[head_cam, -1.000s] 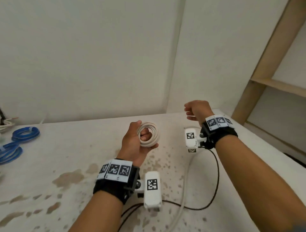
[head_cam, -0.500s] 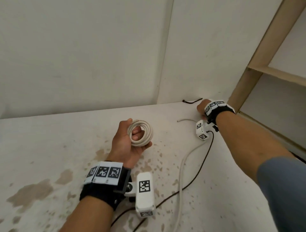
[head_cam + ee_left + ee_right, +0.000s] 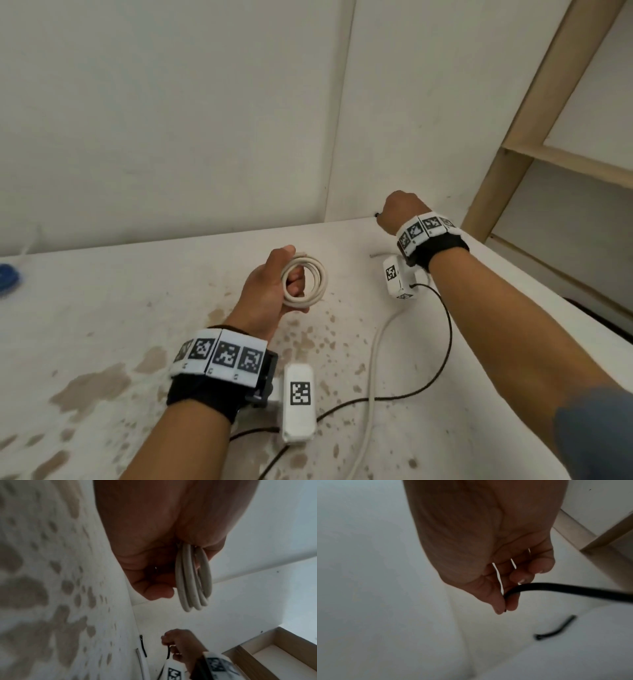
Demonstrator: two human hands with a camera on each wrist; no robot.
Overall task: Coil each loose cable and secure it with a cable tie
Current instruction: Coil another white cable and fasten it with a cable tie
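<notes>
The left hand's fingers (image 3: 297,281) are curling through the middle of a white coil (image 3: 310,279), with the thumb lying over its top, so the left hand (image 3: 270,294) is gripping the coil and holding it upright above the worktop (image 3: 137,308). In the left wrist view the coil (image 3: 193,580) is showing several loops side by side, hanging out past the fingers (image 3: 154,588).

The right hand's fingers (image 3: 503,601) are pinching a black tie (image 3: 565,589) between thumb and forefinger, the other fingers loosely curling behind. The right hand (image 3: 400,212) is hovering over the far right corner of the worktop, near the wall (image 3: 171,120). A second black tie (image 3: 556,628) is lying on the worktop just beyond it.

The free tail of the white cable (image 3: 371,377) is trailing across the stained worktop between the two arms, its end (image 3: 376,255) lying near the right wrist. A thin dark lead (image 3: 442,359) is running from the right wrist camera (image 3: 397,277) towards the left wrist camera (image 3: 299,404). A blue coil (image 3: 8,277) is sitting at the far left edge. A wooden shelf (image 3: 555,154) is standing to the right.
</notes>
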